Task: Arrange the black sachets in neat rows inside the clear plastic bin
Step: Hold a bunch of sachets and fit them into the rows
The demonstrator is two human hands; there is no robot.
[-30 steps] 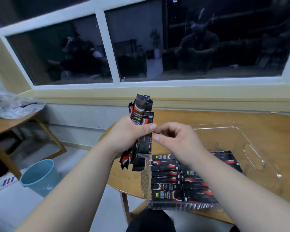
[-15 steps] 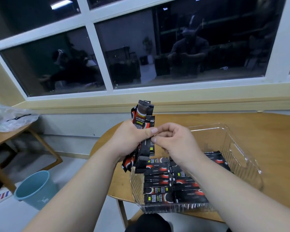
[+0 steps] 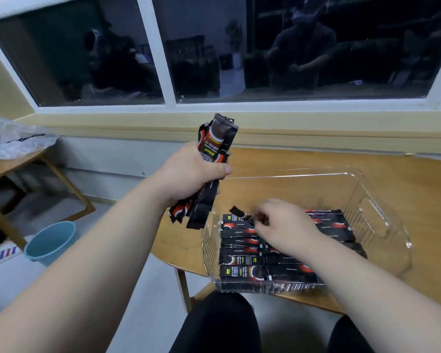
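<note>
Round wooden bench [image 3: 418, 189] under a dark window, carrying the clear plastic bin [image 3: 382, 215] close to the bench's near edge. The left hand [image 3: 189, 174] grips a fanned bundle of black sachets [image 3: 215, 143] just outside the bin's left wall. The right hand [image 3: 283, 225], blurred, pinches a single black sachet [image 3: 238, 211] over the two laid rows [image 3: 242, 250]. Likely faults: a loose sachet may slip from the bundle to the floor, and the single sachet may land tilted and push the left row askew.

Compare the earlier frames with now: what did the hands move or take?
The right hand moved from the bundle of sachets down into the clear plastic bin, pinching a single sachet above the laid rows. The left hand still grips the bundle upright; the rows look unchanged.
</note>
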